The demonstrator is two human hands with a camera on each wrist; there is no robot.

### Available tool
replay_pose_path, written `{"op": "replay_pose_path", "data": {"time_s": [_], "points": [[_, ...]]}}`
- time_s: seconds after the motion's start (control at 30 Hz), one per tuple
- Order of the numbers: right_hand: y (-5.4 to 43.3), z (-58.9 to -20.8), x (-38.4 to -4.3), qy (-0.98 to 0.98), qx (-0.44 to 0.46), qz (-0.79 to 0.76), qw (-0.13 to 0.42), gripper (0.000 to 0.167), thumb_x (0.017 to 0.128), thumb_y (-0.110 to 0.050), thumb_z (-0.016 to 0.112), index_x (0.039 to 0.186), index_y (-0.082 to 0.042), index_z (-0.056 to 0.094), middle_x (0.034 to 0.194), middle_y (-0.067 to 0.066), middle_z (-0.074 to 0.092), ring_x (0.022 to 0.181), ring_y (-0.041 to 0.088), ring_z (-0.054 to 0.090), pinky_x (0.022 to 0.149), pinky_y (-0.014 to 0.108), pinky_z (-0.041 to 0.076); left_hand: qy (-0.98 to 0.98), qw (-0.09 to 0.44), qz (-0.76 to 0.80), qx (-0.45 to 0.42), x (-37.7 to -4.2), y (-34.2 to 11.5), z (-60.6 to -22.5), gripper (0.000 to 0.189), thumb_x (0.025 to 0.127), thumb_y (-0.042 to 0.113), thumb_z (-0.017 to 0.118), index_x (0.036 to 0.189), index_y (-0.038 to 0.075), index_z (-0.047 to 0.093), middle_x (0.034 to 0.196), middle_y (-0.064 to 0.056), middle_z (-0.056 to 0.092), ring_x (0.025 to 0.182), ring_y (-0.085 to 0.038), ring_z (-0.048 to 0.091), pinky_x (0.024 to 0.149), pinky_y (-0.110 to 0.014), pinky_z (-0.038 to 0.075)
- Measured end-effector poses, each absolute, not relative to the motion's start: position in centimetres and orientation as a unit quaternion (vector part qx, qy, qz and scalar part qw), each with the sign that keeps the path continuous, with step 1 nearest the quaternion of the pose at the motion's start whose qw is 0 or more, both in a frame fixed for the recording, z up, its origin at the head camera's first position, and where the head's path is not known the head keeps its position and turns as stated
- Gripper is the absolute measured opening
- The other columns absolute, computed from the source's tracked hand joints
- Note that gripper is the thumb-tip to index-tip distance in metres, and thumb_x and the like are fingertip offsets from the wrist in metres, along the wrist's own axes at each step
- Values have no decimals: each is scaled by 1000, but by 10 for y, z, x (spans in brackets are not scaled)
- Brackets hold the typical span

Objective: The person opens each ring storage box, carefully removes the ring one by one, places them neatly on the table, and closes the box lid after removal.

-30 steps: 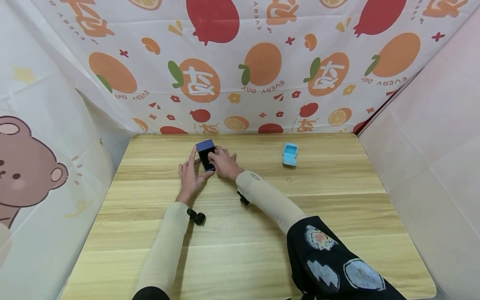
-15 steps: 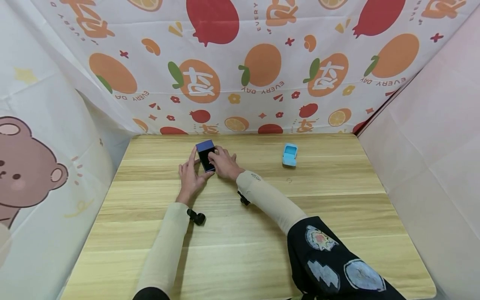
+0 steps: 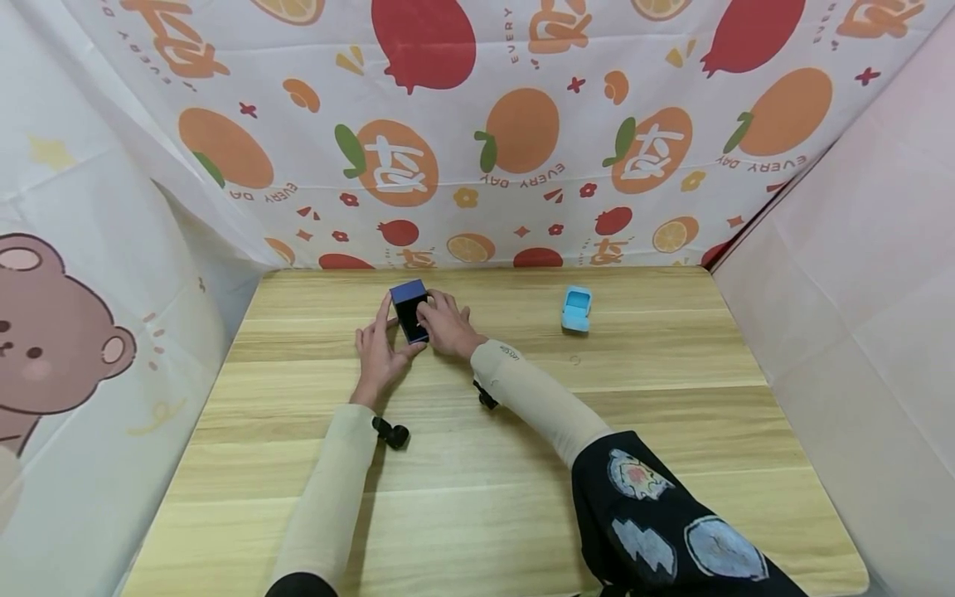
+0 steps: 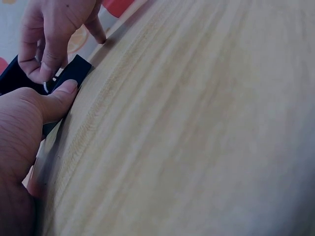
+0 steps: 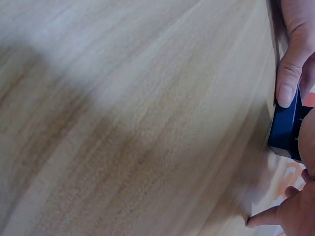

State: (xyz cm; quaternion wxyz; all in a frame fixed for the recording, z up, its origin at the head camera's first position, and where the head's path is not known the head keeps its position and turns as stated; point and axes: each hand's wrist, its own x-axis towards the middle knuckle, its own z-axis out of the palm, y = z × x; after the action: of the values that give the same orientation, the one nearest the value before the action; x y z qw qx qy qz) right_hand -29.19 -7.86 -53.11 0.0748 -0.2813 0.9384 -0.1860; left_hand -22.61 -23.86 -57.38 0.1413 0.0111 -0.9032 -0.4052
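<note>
An opened dark blue ring box (image 3: 408,290) with a black inside stands near the far edge of the table, left of centre. My left hand (image 3: 378,358) grips it from the left, its thumb (image 4: 65,93) along the near wall. Over the inside of the box, my right hand (image 3: 449,328) pinches a silvery, beaded ring (image 4: 46,87) between thumb and fingertips. Most of that ring is hidden by the fingers and the box. In the right wrist view the blue box (image 5: 283,129) is partly covered by both hands.
A small light blue ring box (image 3: 577,308) stands opened to the right on the wooden table (image 3: 597,464). A faint thin ring (image 3: 575,360) lies just nearer than it. A fruit-print cloth (image 3: 462,141) hangs behind the far edge.
Hardly anything differs. The right hand's fingertips have shifted very slightly to the right over the box; the left hand stays on it.
</note>
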Motion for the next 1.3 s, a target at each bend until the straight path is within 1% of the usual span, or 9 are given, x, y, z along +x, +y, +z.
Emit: {"op": "replay_pose_path", "data": {"time_s": [0.17, 0.27, 0.43, 0.57, 0.77, 1.1, 1.3], "points": [[-79, -532, -293, 937, -282, -194, 68, 11, 109, -28, 41, 106, -24, 50, 166, 7, 25, 154, 35, 26, 111, 71, 35, -903, 143, -406, 10, -227, -239, -574, 112, 82, 30, 86, 163, 40, 9, 141, -24, 61, 137, -43, 41, 123, -63, 2], [-79, -532, -293, 935, -285, -202, 64, 11, 109, -28, 41, 104, -25, 50, 166, 7, 25, 154, 35, 26, 111, 72, 35, -903, 144, -404, 9, -227, -239, -575, 112, 82, 30, 86, 163, 40, 9, 141, -24, 61, 137, -44, 41, 123, -64, 1], [-79, -531, -293, 934, -288, -202, 65, 11, 110, -28, 40, 106, -24, 50, 166, 8, 25, 154, 35, 26, 111, 72, 34, -902, 141, -407, 8, -227, -239, -575, 112, 82, 30, 86, 163, 40, 8, 141, -24, 61, 137, -44, 41, 123, -64, 1], [-79, -529, -294, 934, -289, -198, 67, 13, 110, -29, 39, 109, -24, 51, 167, 9, 24, 154, 36, 25, 112, 70, 36, -904, 143, -404, 6, -228, -239, -575, 112, 83, 32, 85, 163, 40, 8, 141, -23, 62, 138, -44, 40, 123, -65, -1], [-78, -524, -294, 934, -296, -189, 67, 14, 110, -30, 37, 110, -23, 50, 167, 10, 23, 154, 37, 25, 113, 64, 40, -904, 146, -401, 7, -227, -240, -575, 112, 82, 30, 86, 163, 37, 10, 139, -25, 62, 136, -45, 42, 122, -63, 3], [-70, -518, -296, 933, -297, -197, 56, 15, 110, -29, 38, 106, -22, 51, 167, 11, 25, 154, 38, 27, 114, 67, 37, -904, 147, -402, 7, -226, -239, -575, 114, 82, 28, 86, 163, 38, 8, 140, -26, 61, 137, -47, 41, 121, -64, 4], [-63, -514, -297, 931, -303, -197, 53, 14, 110, -27, 40, 107, -21, 53, 166, 13, 27, 154, 37, 27, 117, 62, 35, -903, 150, -403, 4, -226, -239, -575, 114, 81, 28, 87, 163, 38, 8, 139, -27, 61, 135, -47, 41, 120, -63, 6]]}}
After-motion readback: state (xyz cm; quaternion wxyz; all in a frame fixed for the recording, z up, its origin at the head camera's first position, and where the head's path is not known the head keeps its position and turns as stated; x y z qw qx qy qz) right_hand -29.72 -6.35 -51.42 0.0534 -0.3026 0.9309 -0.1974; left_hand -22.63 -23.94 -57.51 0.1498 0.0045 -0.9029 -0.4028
